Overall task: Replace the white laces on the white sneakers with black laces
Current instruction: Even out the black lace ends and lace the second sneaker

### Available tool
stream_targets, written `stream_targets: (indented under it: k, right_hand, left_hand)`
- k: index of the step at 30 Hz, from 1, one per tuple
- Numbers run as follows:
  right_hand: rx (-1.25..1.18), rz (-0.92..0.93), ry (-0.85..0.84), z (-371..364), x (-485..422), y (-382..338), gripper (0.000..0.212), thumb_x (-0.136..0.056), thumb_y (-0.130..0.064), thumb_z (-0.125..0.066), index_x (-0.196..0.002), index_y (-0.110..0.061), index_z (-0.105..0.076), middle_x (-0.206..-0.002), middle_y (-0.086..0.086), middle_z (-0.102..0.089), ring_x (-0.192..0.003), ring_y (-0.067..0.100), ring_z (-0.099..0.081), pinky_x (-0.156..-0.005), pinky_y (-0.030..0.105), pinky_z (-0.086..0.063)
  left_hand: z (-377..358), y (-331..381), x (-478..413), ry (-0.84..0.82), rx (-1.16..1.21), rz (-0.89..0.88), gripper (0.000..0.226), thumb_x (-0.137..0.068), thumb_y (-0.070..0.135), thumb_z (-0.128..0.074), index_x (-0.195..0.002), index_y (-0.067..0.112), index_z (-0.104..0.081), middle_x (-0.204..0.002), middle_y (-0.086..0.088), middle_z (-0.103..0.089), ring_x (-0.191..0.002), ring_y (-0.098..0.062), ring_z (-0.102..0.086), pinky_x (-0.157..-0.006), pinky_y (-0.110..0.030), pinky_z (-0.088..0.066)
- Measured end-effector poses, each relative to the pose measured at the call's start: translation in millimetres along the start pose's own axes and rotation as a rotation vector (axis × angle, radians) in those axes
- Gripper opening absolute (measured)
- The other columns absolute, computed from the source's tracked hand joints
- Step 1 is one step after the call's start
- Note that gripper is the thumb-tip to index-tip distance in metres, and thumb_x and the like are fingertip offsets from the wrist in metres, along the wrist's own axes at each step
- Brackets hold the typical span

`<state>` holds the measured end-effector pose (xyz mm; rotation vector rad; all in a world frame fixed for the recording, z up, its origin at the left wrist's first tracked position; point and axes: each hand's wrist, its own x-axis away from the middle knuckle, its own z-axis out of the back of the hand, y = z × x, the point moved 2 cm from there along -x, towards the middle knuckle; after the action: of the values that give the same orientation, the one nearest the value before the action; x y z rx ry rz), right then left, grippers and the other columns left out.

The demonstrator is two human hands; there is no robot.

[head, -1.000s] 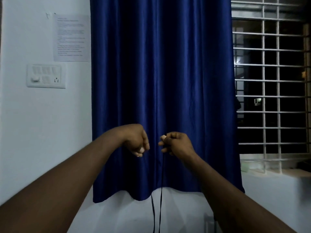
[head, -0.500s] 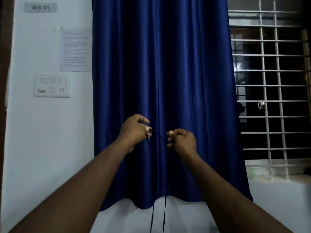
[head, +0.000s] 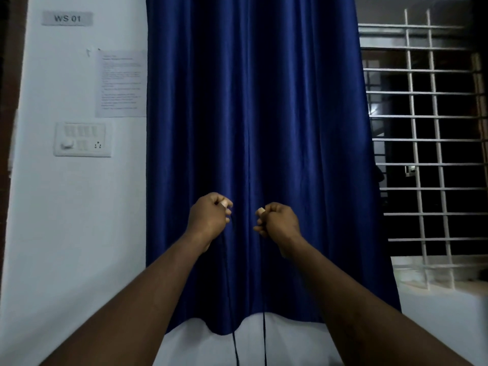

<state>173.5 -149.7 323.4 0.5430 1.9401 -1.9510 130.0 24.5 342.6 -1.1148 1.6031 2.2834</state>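
Hands farther apart than before, left hand [head: 208, 220] and right hand [head: 277, 220] each clenched on black lace [head: 263, 334].

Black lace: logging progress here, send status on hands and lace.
Left hand and right hand each shut on a black lace strand, raised apart. Strands hang down before the blue curtain. Sneakers out of view.

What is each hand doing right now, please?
Left hand: closed on one strand of the black lace.
Right hand: closed on the other strand.
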Motion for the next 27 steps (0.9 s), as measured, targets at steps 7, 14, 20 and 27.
stream_targets:
  k: [7,14,20,27]
  right_hand:
    - [-0.02,0.02,-0.073,-5,2,6,0.021,-0.106,-0.017,-0.055,-0.106,-0.001,-0.068,-0.087,0.007,-0.071,-0.079,0.019,-0.072,-0.063,0.021,-0.054]
    - [0.03,0.012,-0.103,-12,6,20,0.018,-0.103,-0.014,-0.059,-0.095,-0.01,-0.074,-0.081,0.002,-0.071,-0.075,0.012,-0.065,-0.062,0.018,-0.052]
    - [0.093,0.06,-0.091,-12,5,26,0.019,-0.099,-0.016,-0.065,-0.085,-0.009,-0.076,-0.079,0.002,-0.077,-0.074,0.01,-0.069,-0.069,0.023,-0.054]
    - [0.004,0.048,-0.054,-16,32,54,0.004,-0.096,-0.015,-0.07,-0.098,-0.016,-0.074,-0.088,0.003,-0.078,-0.075,0.013,-0.073,-0.07,0.024,-0.06]
  left_hand:
    - [-3,-10,6,-0.026,0.112,0.052,0.024,-0.104,0.004,-0.053,-0.095,0.015,-0.073,-0.096,-0.001,-0.077,-0.08,-0.018,-0.076,-0.07,-0.027,-0.061]
    - [-14,-26,17,-0.116,0.091,0.063,0.029,-0.097,-0.005,-0.059,-0.104,0.018,-0.076,-0.102,0.004,-0.077,-0.084,-0.011,-0.076,-0.069,-0.019,-0.058]
    - [-30,-38,25,-0.133,-0.185,-0.016,0.006,-0.088,0.023,-0.081,-0.092,0.025,-0.077,-0.085,0.008,-0.076,-0.081,-0.006,-0.072,-0.077,-0.027,-0.061]
    - [-48,-77,42,-0.157,-0.221,0.087,0.022,-0.093,0.021,-0.073,-0.071,0.023,-0.078,-0.071,0.004,-0.076,-0.069,-0.014,-0.075,-0.069,-0.031,-0.063]
